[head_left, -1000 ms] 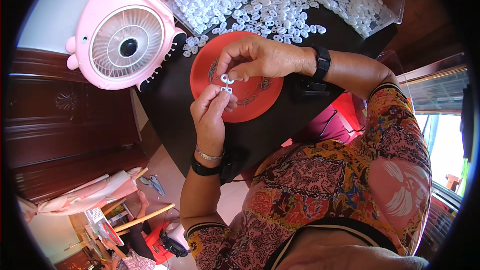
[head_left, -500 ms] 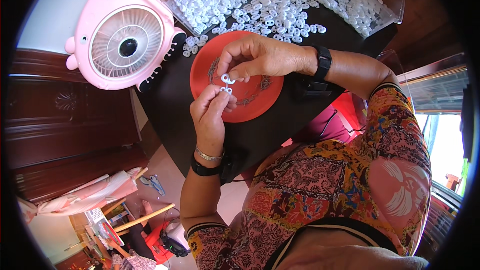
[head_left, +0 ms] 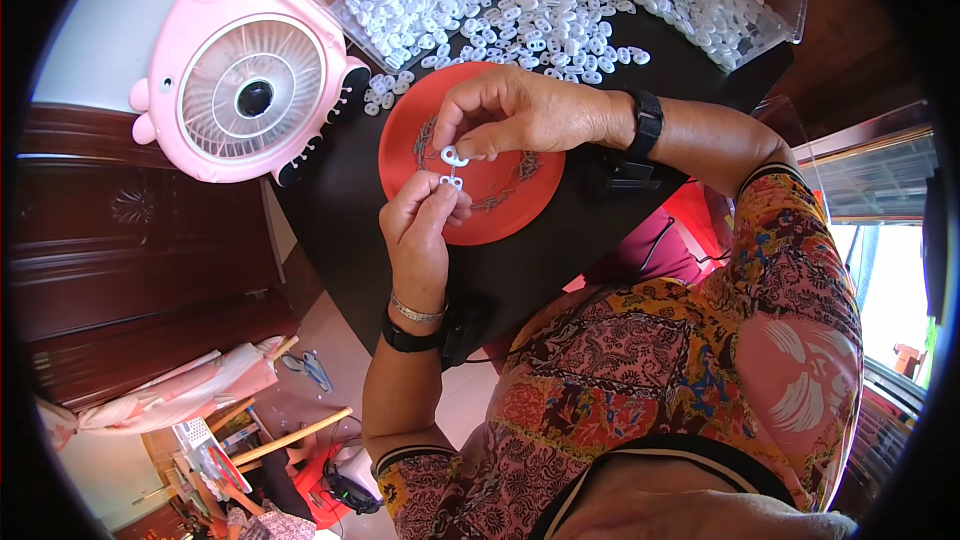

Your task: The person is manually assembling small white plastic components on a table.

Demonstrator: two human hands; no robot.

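Over a round red plate (head_left: 535, 208), my two hands meet with fingers pinched. My right hand (head_left: 520, 112), the upper one, grips a small white two-holed plastic piece (head_left: 453, 157) between thumb and fingertips. Just below it, my left hand (head_left: 418, 225) pinches a second white two-holed plastic piece (head_left: 451, 182). A short thin metal bit spans the gap between the two pieces; its ends are too small to make out. Thin grey metal bits (head_left: 522, 172) lie in a loose ring inside the plate, partly covered by my hands.
A big heap of white plastic pieces (head_left: 540, 10) spreads across the far side of the dark table (head_left: 340, 230). More fill a clear bin (head_left: 690, 0) at far right. A pink animal-shaped fan (head_left: 250, 90) stands at left. Blue-handled scissors (head_left: 315, 370) lie on the floor.
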